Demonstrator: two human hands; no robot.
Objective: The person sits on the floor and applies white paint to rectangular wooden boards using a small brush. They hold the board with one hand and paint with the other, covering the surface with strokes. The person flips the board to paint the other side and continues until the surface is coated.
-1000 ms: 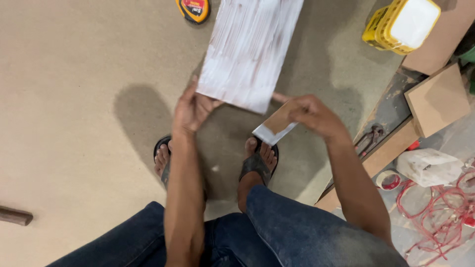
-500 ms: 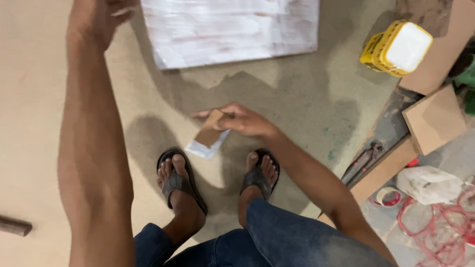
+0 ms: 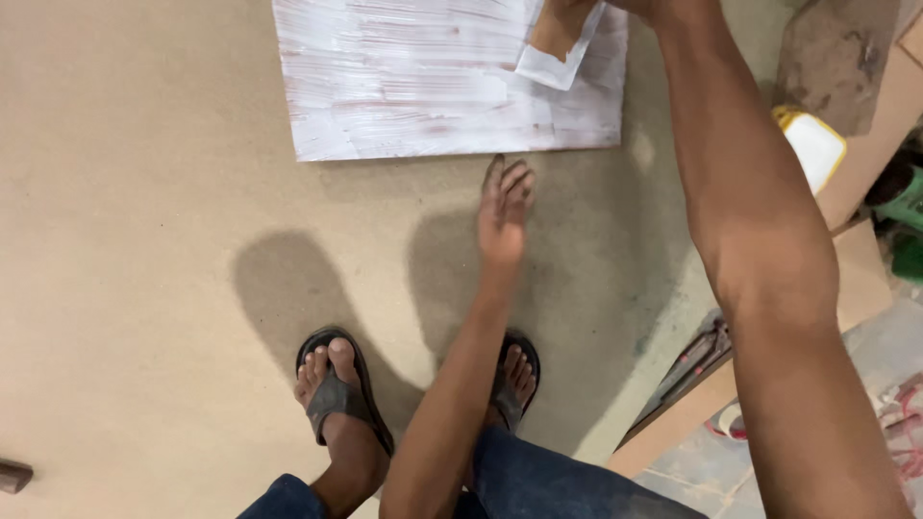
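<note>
One white-smeared board [image 3: 433, 77], L hand [image 3: 505, 216] at edge.

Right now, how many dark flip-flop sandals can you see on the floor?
2. One dark strapped sandal sits on the foot at lower left, fully visible. The other dark sandal is at lower centre, partly hidden behind the left forearm. No others show in view.

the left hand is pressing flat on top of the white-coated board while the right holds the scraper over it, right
Not quite. In the head view the left hand is off the white-coated board, fingertips just short of its near edge. The right hand does hold the scraper over it.
</note>
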